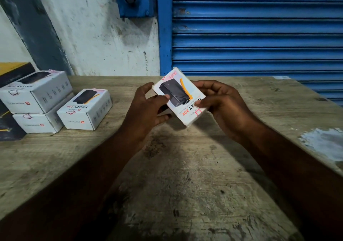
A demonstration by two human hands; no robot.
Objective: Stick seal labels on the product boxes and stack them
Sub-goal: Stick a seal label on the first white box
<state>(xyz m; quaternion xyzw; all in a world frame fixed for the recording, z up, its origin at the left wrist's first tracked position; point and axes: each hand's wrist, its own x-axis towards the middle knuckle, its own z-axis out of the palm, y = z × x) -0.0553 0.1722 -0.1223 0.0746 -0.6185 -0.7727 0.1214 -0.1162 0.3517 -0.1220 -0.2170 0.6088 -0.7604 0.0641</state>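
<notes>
I hold a white product box (pixel 181 97) printed with a black power bank and "HALLEY 20K" above the middle of the wooden table (pixel 185 166), tilted with its printed face up. My left hand (pixel 148 107) grips its left edge, thumb on the face. My right hand (pixel 220 101) grips its right edge with curled fingers. Three more white boxes sit at the table's left: two stacked, the upper box (pixel 35 90) on the lower box (pixel 39 123), and a single box (pixel 85 109) beside them. Red seal labels show on their edges.
Dark and yellow packaging (pixel 11 74) lies at the far left behind the stack. A blue roller shutter (pixel 256 27) and a stained white wall (pixel 102 36) stand behind the table. A pale worn patch (pixel 323 142) marks the table's right edge.
</notes>
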